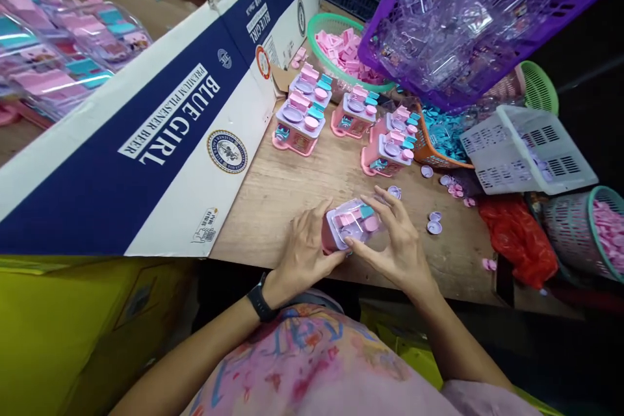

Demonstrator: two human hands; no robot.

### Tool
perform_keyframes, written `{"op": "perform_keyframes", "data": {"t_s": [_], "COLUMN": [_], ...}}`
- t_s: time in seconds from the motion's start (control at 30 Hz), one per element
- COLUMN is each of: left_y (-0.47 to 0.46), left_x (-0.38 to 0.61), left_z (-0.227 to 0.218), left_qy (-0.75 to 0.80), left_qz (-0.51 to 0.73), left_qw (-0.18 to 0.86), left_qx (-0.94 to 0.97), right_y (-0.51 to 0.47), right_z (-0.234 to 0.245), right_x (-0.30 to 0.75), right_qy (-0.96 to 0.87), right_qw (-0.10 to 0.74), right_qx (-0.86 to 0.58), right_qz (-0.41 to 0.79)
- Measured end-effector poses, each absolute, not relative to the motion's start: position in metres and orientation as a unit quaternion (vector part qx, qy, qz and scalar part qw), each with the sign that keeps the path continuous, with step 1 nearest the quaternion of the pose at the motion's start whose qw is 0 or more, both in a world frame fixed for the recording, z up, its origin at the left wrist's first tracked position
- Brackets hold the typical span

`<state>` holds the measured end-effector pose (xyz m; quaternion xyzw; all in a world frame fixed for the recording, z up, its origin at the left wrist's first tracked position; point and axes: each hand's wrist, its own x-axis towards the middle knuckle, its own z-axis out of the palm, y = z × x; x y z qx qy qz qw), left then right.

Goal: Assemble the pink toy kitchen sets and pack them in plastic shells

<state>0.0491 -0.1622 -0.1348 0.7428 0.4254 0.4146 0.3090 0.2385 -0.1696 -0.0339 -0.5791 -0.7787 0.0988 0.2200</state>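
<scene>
Near the table's front edge, a small toy kitchen [353, 224] with a pink body and lilac top sits between my hands. A clear plastic cover lies over its top, with pink and teal parts showing beneath. My left hand [307, 247] wraps its left side, thumb along the front. My right hand [397, 244] grips the right side, with thumb and fingertips on the clear cover. Just behind my right fingers lies a small lilac pot [394, 192]. Farther back stand several more toy kitchens [299, 120] without covers. The underside of the held one is hidden.
A blue and white carton wall [195, 110] borders the left. Behind are a green basket [336, 55] of pink parts and an orange basket [439, 136] of teal parts. A purple crate [453, 26] of clear covers overhangs the back right. Small lilac bowls [433, 226] lie right.
</scene>
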Motion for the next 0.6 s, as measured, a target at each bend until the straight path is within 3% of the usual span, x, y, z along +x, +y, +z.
{"op": "perform_keyframes", "data": {"t_s": [0.3, 0.5, 0.6], "left_y": [-0.157, -0.149, -0.145], "left_x": [0.044, 0.039, 0.054], "left_z": [-0.133, -0.122, -0.104], "left_qy": [0.391, 0.294, 0.338], "left_qz": [0.438, 0.431, 0.414], "left_qw": [0.359, 0.606, 0.674], "left_qx": [0.726, 0.601, 0.51], "right_y": [-0.178, -0.176, -0.177], "right_z": [-0.03, -0.023, -0.021], "right_x": [0.235, 0.233, 0.232], "right_qy": [-0.791, -0.801, -0.81], "right_qw": [0.158, 0.128, 0.106], "right_qx": [-0.586, -0.581, -0.574], "right_qz": [0.073, 0.071, 0.066]}}
